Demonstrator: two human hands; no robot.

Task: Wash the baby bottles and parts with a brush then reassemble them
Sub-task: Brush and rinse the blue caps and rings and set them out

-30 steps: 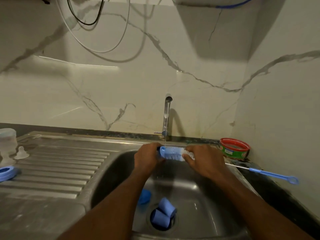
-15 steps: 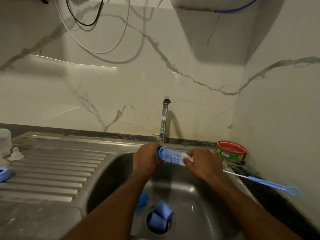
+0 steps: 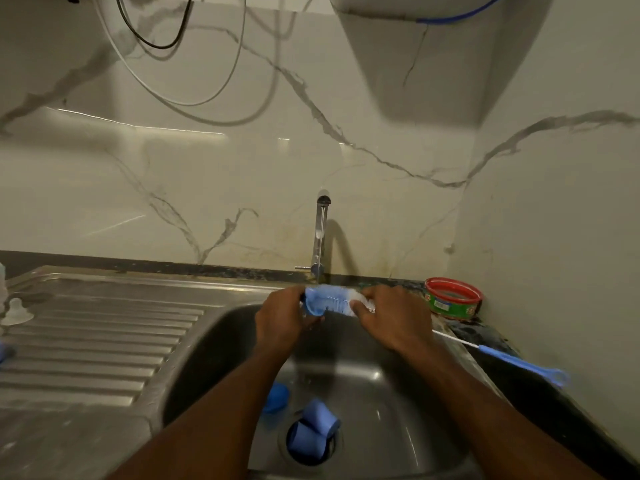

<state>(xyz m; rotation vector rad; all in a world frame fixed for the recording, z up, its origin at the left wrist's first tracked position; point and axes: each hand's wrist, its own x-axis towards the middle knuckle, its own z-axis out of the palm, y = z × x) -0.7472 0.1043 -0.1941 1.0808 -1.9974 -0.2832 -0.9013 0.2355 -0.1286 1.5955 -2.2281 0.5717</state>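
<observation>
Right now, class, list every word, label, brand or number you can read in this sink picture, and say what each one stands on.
No text can be read.
Red-rimmed tub by the wall: a green label with yellow and red marks, too blurred to read.
Bottle brush held under the tap: no print visible.
Thin blue brush on the counter: no print visible.
Blue caps over the drain: plain.
</observation>
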